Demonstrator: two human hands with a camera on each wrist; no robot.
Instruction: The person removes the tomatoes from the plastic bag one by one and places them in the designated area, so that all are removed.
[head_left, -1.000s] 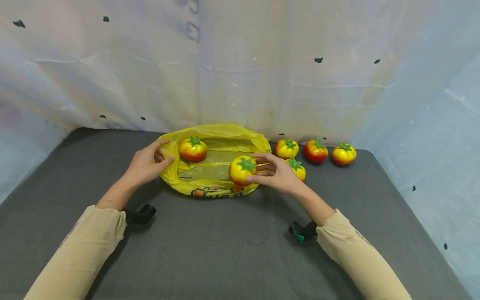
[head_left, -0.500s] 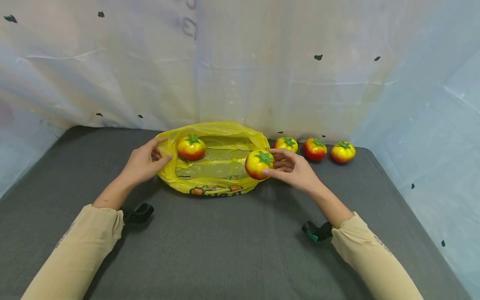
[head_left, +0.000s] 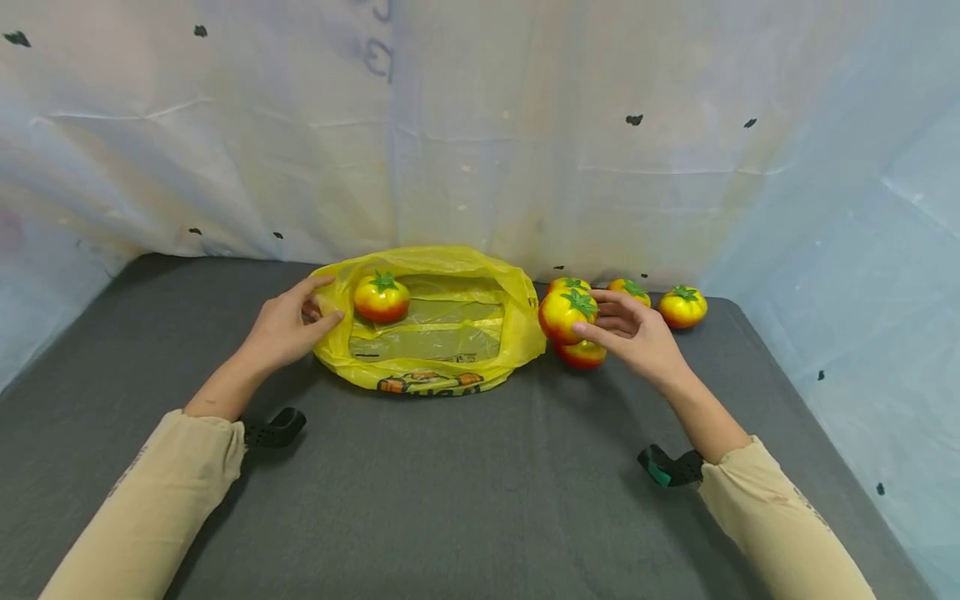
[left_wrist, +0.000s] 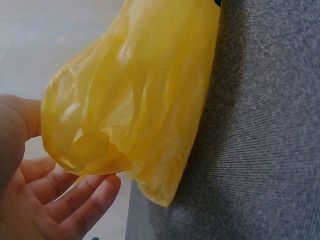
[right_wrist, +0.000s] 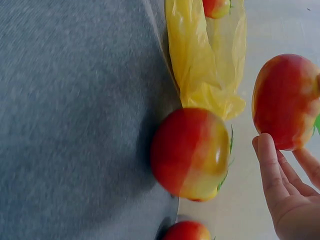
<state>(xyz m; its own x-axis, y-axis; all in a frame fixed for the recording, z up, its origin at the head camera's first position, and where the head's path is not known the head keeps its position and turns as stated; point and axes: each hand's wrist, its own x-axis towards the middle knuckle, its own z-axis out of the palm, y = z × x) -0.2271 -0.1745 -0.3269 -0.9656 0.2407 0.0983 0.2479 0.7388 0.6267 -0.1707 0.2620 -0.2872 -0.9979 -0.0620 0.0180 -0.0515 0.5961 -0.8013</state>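
My right hand [head_left: 637, 337] holds a red-and-yellow tomato [head_left: 567, 317] with a green leafy top, raised just right of a yellow plastic bag [head_left: 517, 333]. In the right wrist view the fingertips [right_wrist: 267, 142] support this tomato from one side. Another tomato [right_wrist: 190, 152] sits on the table below it, partly hidden in the head view. At the bag's left rim, my left hand [head_left: 288, 325] holds the plastic between thumb and fingers; its other fingers show loosely bent in the left wrist view. The bag's mouth is spread wide, with one tomato [head_left: 382, 297] inside at the left.
Along the back edge stand further tomatoes: one [head_left: 568, 284] behind the held one, one [head_left: 630, 289] partly covered by my right hand, and one [head_left: 682, 307] farther right. A pale sheet [head_left: 480, 150] rises behind the dark grey table [head_left: 450, 483].
My right hand has moved right with the tomato, from over the bag's right part to beyond its rim. The left hand has stayed at the bag's left rim.
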